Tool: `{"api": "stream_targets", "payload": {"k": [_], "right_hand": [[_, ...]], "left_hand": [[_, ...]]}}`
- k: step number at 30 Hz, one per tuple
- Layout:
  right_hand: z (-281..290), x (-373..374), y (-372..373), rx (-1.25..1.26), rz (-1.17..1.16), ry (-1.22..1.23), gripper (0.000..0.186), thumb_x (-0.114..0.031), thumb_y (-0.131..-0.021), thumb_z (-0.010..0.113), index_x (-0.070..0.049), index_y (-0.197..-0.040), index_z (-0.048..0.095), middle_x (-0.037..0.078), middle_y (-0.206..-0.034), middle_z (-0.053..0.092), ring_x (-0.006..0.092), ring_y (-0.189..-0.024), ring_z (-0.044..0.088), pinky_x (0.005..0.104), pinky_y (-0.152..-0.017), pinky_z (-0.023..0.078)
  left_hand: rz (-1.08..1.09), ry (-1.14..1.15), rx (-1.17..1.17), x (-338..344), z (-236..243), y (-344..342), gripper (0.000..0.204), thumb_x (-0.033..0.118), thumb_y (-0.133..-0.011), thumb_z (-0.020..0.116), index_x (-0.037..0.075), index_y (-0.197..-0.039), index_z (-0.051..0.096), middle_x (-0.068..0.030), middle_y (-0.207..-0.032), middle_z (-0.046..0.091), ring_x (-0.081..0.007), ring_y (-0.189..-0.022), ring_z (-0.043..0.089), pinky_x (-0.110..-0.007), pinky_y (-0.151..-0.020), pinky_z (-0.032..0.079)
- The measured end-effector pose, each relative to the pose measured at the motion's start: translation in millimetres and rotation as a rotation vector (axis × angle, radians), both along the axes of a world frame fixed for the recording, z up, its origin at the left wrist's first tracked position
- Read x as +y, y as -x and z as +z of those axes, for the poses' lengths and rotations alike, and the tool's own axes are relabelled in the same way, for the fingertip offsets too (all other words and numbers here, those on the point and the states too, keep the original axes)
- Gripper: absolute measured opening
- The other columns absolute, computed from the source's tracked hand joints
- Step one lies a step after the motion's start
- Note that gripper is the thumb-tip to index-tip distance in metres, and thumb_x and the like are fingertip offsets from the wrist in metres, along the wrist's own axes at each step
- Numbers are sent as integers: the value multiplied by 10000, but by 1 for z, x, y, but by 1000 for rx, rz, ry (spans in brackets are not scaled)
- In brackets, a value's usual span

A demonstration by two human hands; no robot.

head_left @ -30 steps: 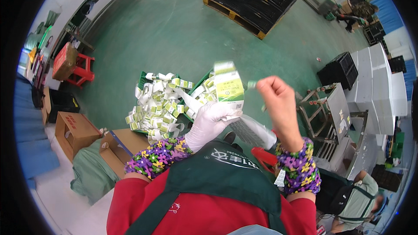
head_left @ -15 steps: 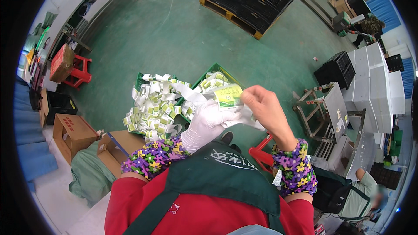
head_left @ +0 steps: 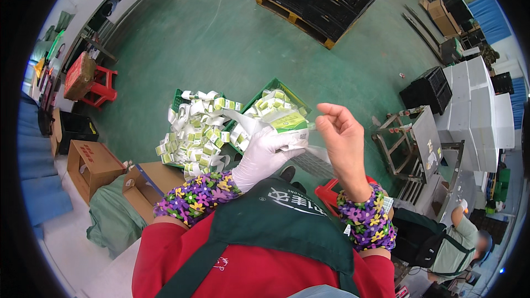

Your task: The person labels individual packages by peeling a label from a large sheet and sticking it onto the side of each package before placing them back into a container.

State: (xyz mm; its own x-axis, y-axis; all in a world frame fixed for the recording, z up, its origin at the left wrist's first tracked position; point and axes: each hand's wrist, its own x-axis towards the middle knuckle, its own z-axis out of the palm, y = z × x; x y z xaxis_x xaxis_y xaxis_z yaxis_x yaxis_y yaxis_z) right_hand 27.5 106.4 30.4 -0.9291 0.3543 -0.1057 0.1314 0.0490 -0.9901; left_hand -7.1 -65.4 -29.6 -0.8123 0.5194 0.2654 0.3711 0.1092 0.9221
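Note:
My left hand (head_left: 264,153), in a white glove, is closed around a clear plastic packet with a green and yellow label (head_left: 290,122). White strip trails from its left and pale film hangs at its lower right. My bare right hand (head_left: 343,140) is just right of the packet, fingers bent and thumb apart from them; I cannot tell whether the thumb touches the packet's edge. Beyond the left hand, two green crates, the left crate (head_left: 176,99) and the right crate (head_left: 293,95), hold heaps of white strips with green labels (head_left: 197,132).
A red stool (head_left: 327,194) stands below my right hand. Stacked black crates (head_left: 326,0) rest on a pallet ahead. Cardboard boxes (head_left: 95,168) and a green sack (head_left: 116,218) are at left. A metal cart (head_left: 422,143), white boxes (head_left: 475,105) and another person (head_left: 455,245) are at right.
My right hand has pulled slightly up and right from the label, its fingers spreading. The left hand keeps its hold, and the packet's label has tilted. The other person's arm has moved up.

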Motion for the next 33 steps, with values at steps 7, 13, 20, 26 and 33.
{"api": "stream_targets", "payload": {"k": [7,13,20,26,33], "right_hand": [[0,-17,-2,8,31,-647,240,-133,-841,725,-37,-1044,639,73,-905,666,202,-720,623,338,-641,461],[-1,17,11,-86,261,-265,174,-209,-899,702,-47,-864,650,31,-882,636,154,-836,607,275,-768,458],[25,38,32,-94,71,196,174,-180,-969,622,-19,-1030,643,-43,-851,610,44,-776,500,223,-715,436],[12,5,0,-23,110,200,353,14,-902,621,-11,-1248,555,-16,-884,615,37,-809,564,202,-757,460],[-1,-3,2,61,218,-254,261,-14,-866,634,1,-1123,586,85,-1118,541,148,-918,593,291,-846,483]], "left_hand": [[-7,-19,222,3,10,-1,243,121,-777,764,124,-1019,743,-108,-1015,707,-311,-946,668,-417,-795,520],[-27,51,426,-2,4,4,218,105,-730,763,171,-937,747,-131,-1028,696,-354,-915,654,-422,-780,508],[-173,-17,55,1,-18,-7,210,186,-791,792,114,-985,756,-123,-900,705,-307,-807,660,-400,-724,517],[-59,-3,96,1,2,0,182,189,-808,775,114,-973,757,-110,-915,713,-315,-825,671,-403,-752,524],[-65,60,261,-2,17,2,203,89,-792,764,90,-995,752,-112,-975,722,-299,-934,684,-392,-804,535]]}}
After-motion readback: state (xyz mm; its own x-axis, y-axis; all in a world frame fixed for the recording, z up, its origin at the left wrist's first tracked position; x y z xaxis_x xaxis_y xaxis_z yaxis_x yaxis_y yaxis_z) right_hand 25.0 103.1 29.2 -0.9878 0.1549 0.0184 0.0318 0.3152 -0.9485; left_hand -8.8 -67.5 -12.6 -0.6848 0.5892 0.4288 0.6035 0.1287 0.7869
